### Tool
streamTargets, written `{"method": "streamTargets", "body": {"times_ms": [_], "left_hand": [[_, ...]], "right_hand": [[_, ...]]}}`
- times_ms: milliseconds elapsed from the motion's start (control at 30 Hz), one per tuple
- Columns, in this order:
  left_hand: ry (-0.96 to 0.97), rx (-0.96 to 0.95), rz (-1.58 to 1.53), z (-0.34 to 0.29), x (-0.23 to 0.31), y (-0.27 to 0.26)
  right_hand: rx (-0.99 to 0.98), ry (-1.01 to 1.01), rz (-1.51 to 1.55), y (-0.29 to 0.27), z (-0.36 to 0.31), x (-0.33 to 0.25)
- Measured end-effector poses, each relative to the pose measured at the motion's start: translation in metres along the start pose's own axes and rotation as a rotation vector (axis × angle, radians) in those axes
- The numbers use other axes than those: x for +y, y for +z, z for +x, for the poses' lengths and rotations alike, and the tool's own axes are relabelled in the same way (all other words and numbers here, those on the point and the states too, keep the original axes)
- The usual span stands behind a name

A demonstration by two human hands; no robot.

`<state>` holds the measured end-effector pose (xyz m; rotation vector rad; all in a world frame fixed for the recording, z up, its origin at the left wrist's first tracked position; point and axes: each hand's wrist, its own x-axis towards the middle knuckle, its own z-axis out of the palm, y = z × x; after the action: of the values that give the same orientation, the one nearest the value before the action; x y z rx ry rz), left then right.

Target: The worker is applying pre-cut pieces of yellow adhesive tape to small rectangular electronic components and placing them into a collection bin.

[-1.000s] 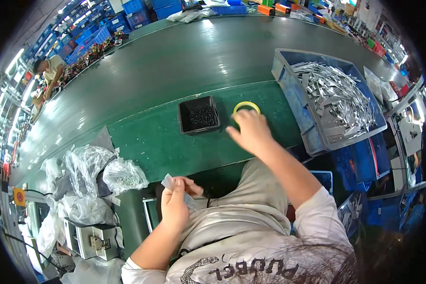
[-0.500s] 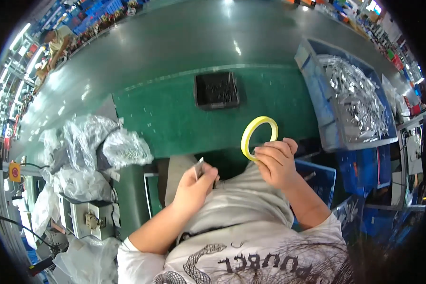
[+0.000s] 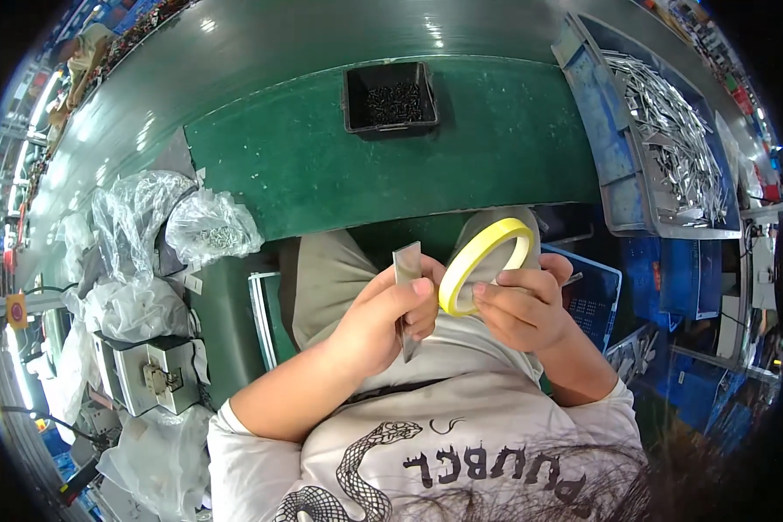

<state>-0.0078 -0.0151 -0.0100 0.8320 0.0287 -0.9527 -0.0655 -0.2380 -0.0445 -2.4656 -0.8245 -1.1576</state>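
Observation:
My left hand is closed around a flat grey metal strip, which stands up between thumb and fingers and sticks out below them. A ring-shaped roll of yellow tape is pinched in my right hand, its thumb and fingers on the roll's lower right edge. The fingertips of my left hand come close to the left rim of the roll; whether they touch it I cannot tell. Both hands are over my lap, in front of the table's near edge.
On the green table a black bin holds small dark parts. At right, a blue crate is filled with metal strips. Plastic bags lie at left, above a metal fixture. A blue container stands beside my right forearm.
My hands have come closer together, bringing the strip and the tape roll nearly side by side. More of the strip shows now. The whole view has tilted, so the table sits higher.

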Motion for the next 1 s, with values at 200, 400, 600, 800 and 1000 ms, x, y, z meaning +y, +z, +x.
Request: {"method": "streamTargets", "body": {"times_ms": [200, 400, 600, 800, 1000], "left_hand": [[-0.037, -0.093, 0.014, -0.001, -0.003, -0.002], [-0.046, -0.194, -0.079, 0.001, -0.006, -0.009], [-0.047, -0.218, -0.080, 0.002, -0.006, -0.011], [-0.065, -0.189, -0.087, 0.002, -0.006, -0.011], [-0.091, -0.156, -0.096, 0.000, -0.005, -0.010]], "right_hand": [[-0.025, -0.003, 0.043, 0.001, -0.004, -0.003], [-0.019, 0.004, 0.058, 0.003, -0.006, -0.003], [-0.040, 0.004, 0.072, 0.003, -0.007, -0.002], [-0.039, 0.029, 0.038, 0.004, -0.005, -0.004], [-0.040, 0.033, 0.068, 0.004, -0.004, -0.004]]}}
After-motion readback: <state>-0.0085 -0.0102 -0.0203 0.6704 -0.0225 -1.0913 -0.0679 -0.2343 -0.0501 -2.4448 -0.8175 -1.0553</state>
